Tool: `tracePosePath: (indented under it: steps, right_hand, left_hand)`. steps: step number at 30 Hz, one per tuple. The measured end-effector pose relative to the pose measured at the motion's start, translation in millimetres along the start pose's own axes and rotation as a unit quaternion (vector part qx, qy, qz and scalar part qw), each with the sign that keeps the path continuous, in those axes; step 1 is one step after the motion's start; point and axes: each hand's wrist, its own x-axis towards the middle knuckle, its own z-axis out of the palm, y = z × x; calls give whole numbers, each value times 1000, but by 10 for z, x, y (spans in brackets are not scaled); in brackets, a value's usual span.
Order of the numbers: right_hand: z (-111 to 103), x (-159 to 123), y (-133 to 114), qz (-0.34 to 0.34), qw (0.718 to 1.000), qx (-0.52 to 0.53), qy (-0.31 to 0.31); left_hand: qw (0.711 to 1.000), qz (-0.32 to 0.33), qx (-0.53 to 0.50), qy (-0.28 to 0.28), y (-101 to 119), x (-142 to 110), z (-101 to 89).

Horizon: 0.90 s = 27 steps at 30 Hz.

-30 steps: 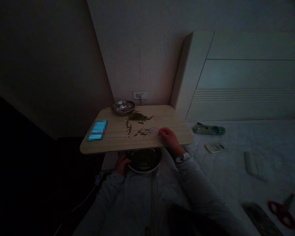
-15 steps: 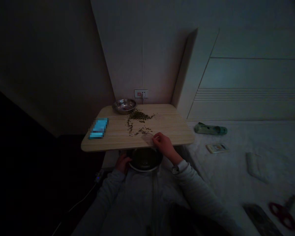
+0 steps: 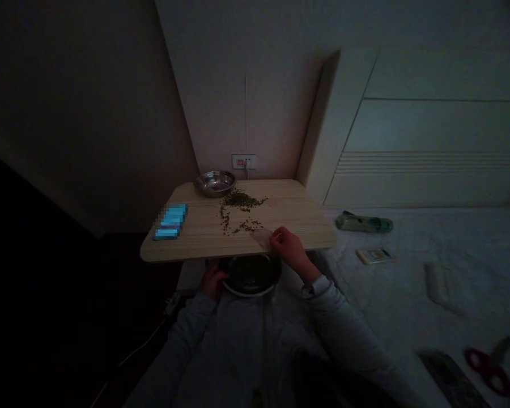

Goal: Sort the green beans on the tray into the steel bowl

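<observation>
My left hand (image 3: pixel 213 281) grips the rim of a metal bowl (image 3: pixel 250 276) held just below the near edge of a small wooden table (image 3: pixel 297 218). My right hand (image 3: pixel 289 247) rests closed at that edge, pinching a thin pale card-like piece (image 3: pixel 262 236) that touches the tabletop. Small dark green beans (image 3: pixel 239 207) lie scattered across the table's middle. A second, empty metal bowl (image 3: pixel 215 183) stands at the table's far edge.
A lit phone (image 3: pixel 170 221) lies on the table's left side. On the white bed to the right lie a green bottle (image 3: pixel 364 222), a small packet (image 3: pixel 374 255), a pale roll (image 3: pixel 438 287) and red scissors (image 3: pixel 488 366). A wall socket (image 3: pixel 243 162) sits behind the table.
My right hand slid from the table's right part toward the near edge above the bowl with the pale piece, then shifted slightly right. My left hand kept the bowl under the edge.
</observation>
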Motion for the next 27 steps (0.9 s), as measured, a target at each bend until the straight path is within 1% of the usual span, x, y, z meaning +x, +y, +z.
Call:
tracePosePath:
  steps: [3, 10, 16, 21, 27]
  right_hand:
    - [-14, 4, 6, 3, 1000, 1, -4]
    - [-22, 29, 11, -4, 1000, -16, -1]
    - [-49, 51, -31, -1, 999, -40, -20]
    - [-61, 62, -25, -10, 999, -32, -32]
    - [-59, 79, -25, -16, 997, -49, -52]
  left_hand:
    - [1000, 3, 8, -9, 19, -8, 4]
    - [1000, -4, 10, -5, 16, 20, -11]
    - [1000, 3, 7, -8, 2, 46, -27]
    - [1000, 2, 7, -15, 27, 15, -6]
    - [1000, 10, 7, -13, -19, 46, -37]
